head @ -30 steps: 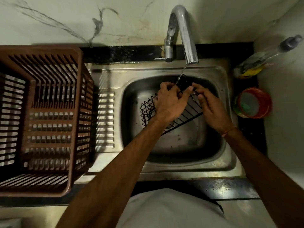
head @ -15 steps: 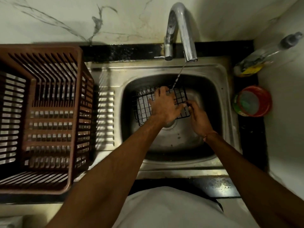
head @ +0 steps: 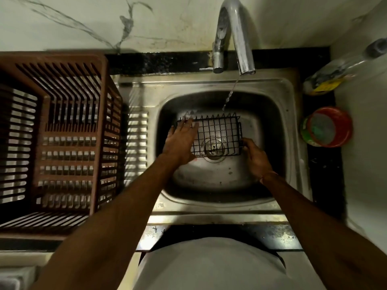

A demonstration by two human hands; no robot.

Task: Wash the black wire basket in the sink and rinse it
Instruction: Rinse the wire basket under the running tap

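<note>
- Pale marbled wall [head: 83,24] backs a dark bench [head: 159,63] with a steel sink [head: 293,143] let into it; the light is dim and the edges of the view bend.
- At far left on the bench stands a brown slatted crate [head: 62,132], beside the sink's ribbed drainer. I judge it is a drying rack, parked within reach for wet things.
- My left hand [head: 180,143] lies flat on the left end of the black wire basket [head: 217,135], fingers straight and pointing away from me, gripping nothing. I read it as a rubbing or steadying palm, with the forearm running in from the near left.
- That basket sits low in the bowl, over the drain [head: 213,147], its grid facing up. A thin stream from the tap [head: 236,36] falls toward its far edge, so I judge it is held there to catch the water.
- My right hand [head: 256,158] has its fingers curled round the basket's near right corner, a firm grasp that keeps the frame from sliding. The wrist bends inward, the forearm coming from the near right.
- To the right of the sink, a clear bottle with a yellow label [head: 333,78] lies tilted, and nearer stands a red-rimmed tub [head: 327,126], probably soap.
</note>
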